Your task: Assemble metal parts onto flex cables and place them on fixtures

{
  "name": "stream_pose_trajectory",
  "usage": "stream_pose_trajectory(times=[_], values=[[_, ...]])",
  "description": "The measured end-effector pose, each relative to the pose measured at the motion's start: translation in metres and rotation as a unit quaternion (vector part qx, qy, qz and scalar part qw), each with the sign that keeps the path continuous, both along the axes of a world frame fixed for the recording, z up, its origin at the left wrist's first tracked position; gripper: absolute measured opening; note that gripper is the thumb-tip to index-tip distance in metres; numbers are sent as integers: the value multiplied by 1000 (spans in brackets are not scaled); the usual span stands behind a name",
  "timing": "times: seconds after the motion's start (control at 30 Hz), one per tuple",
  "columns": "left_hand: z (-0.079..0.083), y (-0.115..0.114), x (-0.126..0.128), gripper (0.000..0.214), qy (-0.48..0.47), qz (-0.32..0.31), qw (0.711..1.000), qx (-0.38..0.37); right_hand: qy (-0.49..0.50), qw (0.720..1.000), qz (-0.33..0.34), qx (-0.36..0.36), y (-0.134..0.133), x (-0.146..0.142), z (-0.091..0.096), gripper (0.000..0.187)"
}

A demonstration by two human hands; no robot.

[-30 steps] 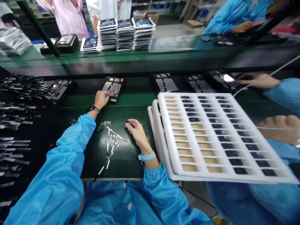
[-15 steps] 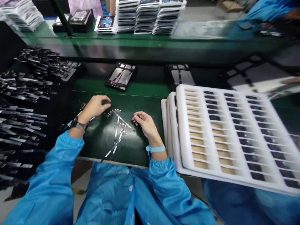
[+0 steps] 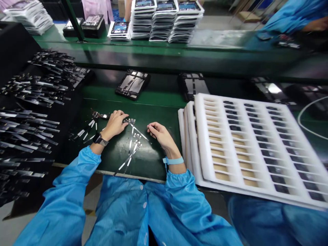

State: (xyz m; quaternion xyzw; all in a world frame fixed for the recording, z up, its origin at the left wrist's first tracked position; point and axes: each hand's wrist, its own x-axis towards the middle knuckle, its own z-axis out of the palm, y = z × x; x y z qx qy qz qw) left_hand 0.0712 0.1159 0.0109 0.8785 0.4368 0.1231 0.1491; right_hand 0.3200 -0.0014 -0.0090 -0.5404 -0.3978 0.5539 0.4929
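My left hand (image 3: pixel 116 123), with a dark watch on the wrist, is over the green bench top. Its thumb and fingers close around a small dark part (image 3: pixel 125 120) at the upper end of the loose flex cables. Several thin flex cables with silvery strips (image 3: pixel 140 132) lie crossed between my hands. Beside them my right hand (image 3: pixel 160 134), with a pale blue wrist strap, is held in a pinch just above the bench. Whatever sits in that pinch is too small to make out. Left of my left hand lies another cluster of flex cables (image 3: pixel 89 125).
White foam trays (image 3: pixel 225 136) with slots of dark parts are stacked at right. Bundles of flex cables (image 3: pixel 28 128) fill the dark rack at left. Device frames (image 3: pixel 133 83) rest along the back strip. Stacked white-edged panels (image 3: pixel 160 25) stand on the shelf. A blue-sleeved person (image 3: pixel 292 17) is at upper right.
My left hand has moved right and down onto the small dark part, uncovering the cable cluster at left. The right hand keeps its pinch. The other person's hand by the trays has gone.
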Motion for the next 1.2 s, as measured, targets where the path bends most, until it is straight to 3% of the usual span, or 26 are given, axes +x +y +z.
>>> stream_pose_trajectory(times=[0.2,0.33,0.5,0.73,0.9,1.07,1.2], values=[[0,21,32,12,-4,-42,999,-30,6,1000,-14,-8,1,1,0,46],[9,35,32,13,-88,-32,984,-151,-9,1000,-6,8,-1,2,3,43],[37,46,18,28,-256,1,920,-295,-7,1000,-14,6,-1,2,5,37],[69,34,-8,33,-420,70,833,-354,-19,1000,2,18,-4,2,10,29],[91,19,-18,30,-494,65,772,-395,-16,999,31,32,-4,1,7,25],[101,19,-16,31,-544,53,753,-368,51,997,47,37,-3,-1,-1,33],[85,19,-9,39,-484,46,780,-394,73,995,58,23,-1,-1,-2,42]])
